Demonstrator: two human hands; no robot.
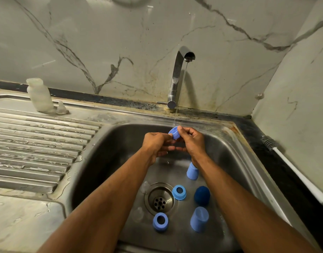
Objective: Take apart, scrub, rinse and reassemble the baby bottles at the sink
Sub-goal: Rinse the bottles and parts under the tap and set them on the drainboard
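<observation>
Steel sink [106,136] mid-frame: two blue rings [179,192] [160,222], blue caps [199,219] around the drain [159,199]. On the drainboard [34,143], upper left, a clear bottle [39,94] and teat [61,108]. Brush [284,157] on the counter [277,161], right.

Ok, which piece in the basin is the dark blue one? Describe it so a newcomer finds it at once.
Start at the round drain in the floor of the sink. To its right lies a pale blue ring, and just right of that sits the dark blue cap. It is a closed dome in deep navy; every other blue piece nearby is pale.
</observation>
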